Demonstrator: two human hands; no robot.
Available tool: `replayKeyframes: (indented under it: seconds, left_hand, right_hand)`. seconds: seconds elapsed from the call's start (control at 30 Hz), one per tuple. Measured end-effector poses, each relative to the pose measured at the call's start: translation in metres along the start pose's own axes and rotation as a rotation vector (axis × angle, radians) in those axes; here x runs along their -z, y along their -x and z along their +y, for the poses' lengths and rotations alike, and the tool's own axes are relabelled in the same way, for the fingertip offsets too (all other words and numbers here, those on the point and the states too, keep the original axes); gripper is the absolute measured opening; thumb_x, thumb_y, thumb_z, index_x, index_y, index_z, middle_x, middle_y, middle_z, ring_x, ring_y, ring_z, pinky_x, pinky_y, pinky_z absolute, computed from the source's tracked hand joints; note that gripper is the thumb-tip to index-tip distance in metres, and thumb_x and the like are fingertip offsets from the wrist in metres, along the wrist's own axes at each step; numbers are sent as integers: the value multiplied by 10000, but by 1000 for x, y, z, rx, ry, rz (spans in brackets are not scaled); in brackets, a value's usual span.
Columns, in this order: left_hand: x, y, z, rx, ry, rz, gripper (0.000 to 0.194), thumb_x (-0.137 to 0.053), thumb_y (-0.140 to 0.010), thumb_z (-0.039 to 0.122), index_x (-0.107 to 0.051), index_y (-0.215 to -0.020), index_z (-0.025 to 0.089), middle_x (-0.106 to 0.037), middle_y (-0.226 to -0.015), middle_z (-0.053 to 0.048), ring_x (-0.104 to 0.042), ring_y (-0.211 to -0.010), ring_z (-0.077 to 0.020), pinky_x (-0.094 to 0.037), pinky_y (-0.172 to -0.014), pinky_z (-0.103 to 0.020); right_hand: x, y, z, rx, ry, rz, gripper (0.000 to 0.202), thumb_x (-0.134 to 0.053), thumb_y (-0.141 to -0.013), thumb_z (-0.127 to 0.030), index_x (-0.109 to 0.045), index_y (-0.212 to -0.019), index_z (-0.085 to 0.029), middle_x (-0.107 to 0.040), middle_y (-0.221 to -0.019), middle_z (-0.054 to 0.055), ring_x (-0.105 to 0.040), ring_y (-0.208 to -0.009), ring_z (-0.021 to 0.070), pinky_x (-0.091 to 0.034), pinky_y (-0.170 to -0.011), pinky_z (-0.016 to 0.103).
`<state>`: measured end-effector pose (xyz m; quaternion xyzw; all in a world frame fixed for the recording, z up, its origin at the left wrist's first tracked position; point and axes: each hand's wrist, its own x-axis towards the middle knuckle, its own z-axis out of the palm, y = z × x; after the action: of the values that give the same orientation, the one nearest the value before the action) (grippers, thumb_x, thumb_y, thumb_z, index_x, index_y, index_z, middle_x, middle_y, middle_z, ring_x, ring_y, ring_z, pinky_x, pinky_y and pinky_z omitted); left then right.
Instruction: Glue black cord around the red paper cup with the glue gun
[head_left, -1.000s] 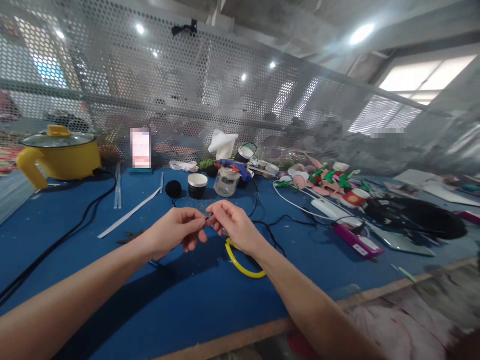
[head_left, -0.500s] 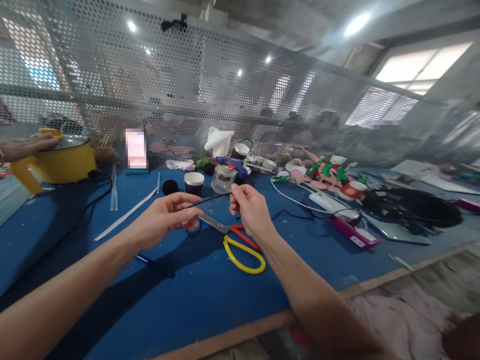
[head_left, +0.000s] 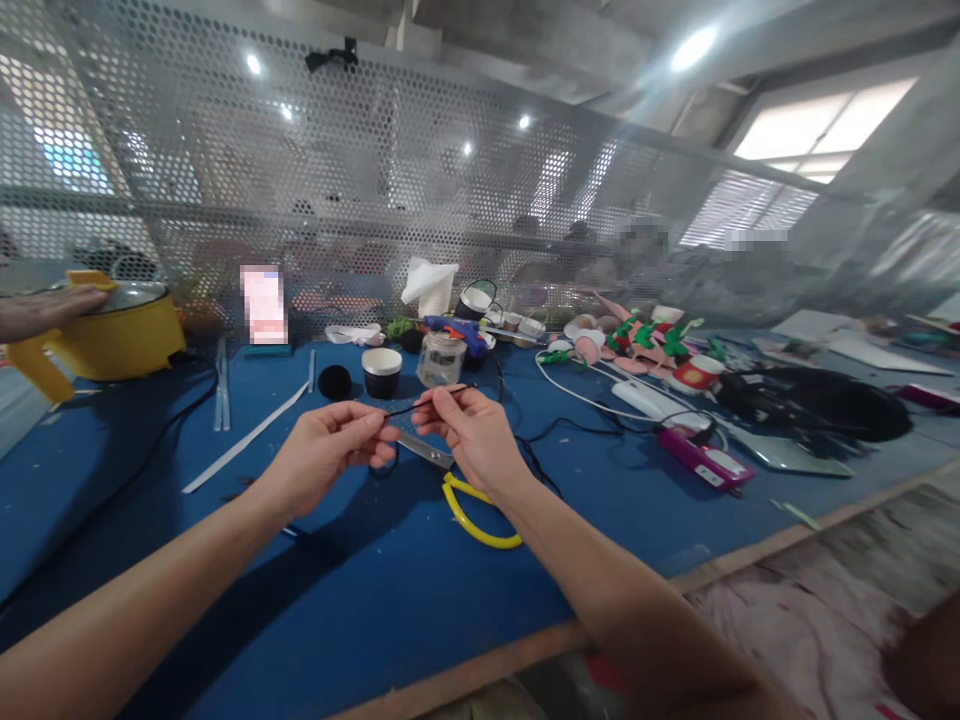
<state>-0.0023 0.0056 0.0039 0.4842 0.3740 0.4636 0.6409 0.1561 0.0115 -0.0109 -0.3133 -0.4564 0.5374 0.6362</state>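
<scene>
A thin black cord (head_left: 403,410) stretches between my two hands above the blue table. My left hand (head_left: 328,447) pinches one part of it between thumb and fingertips. My right hand (head_left: 470,433) pinches it a short way to the right, and an end sticks out past the fingers. Under my hands lie scissors (head_left: 480,520) with a yellow handle loop; my right hand hides the other loop and part of the blades. Just beyond stand a black cup with a white rim (head_left: 382,373), a round black ball (head_left: 334,382) and a clear glass jar (head_left: 441,360).
A blue glue gun (head_left: 461,330) rests behind the jar. White strips (head_left: 247,437) lie at the left, near a yellow pot (head_left: 120,335) touched by another person's hand (head_left: 52,312). A purple power strip (head_left: 705,460), cables and craft pieces (head_left: 645,345) spread at the right. Perforated metal screens the back.
My right hand has moved left and closer to my left hand, shortening the cord between them. It now covers the red scissor handle. The view has shifted slightly.
</scene>
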Motion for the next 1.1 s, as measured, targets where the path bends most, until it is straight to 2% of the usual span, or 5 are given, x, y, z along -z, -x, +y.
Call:
replayKeyframes:
  seconds: [0.1,0.33,0.73,0.87,1.1]
  left_hand:
    - [0,1,0,37,-71,4,141,-659,-676,237,-599,-690,111,-680,-653,-40,-600,-514,-107,-473,-508,-226]
    - [1,3,4,132,-96,-177,179,-608,-730,275,-621,-793,109,-691,-691,-69,-618,-533,-129,-483,-540,-247]
    - [0,3,2,72,-133,-190,209,-647,-681,320,-606,-702,116,-686,-673,-52,-618,-533,-134,-475,-535,-248]
    - [2,1,2,91,-99,-226,219,-642,-690,320,-613,-738,109,-684,-659,-55,-618,-520,-135,-473,-513,-242]
    - [2,3,-2,155,-27,-323,187,-619,-723,285,-619,-752,100,-683,-651,-65,-621,-518,-135,-476,-502,-231]
  right_hand:
    - [1,0,0,3,-15,-16,199,-652,-642,-340,-597,-668,-150,-606,-587,-9,-579,-555,96,-498,-551,239]
    - [6,-4,-1,31,15,-11,186,-641,-659,-337,-599,-683,-157,-609,-616,-12,-584,-560,91,-493,-540,225]
    - [-1,5,0,-21,31,-123,157,-605,-701,-316,-598,-717,-160,-642,-697,8,-612,-599,103,-503,-584,241]
    - [-2,5,-1,16,141,-169,118,-620,-691,-269,-617,-746,-165,-652,-728,5,-614,-650,102,-490,-608,231]
    - [-5,9,-5,62,312,-153,116,-569,-736,-231,-601,-654,-156,-613,-576,-24,-581,-572,76,-471,-606,215]
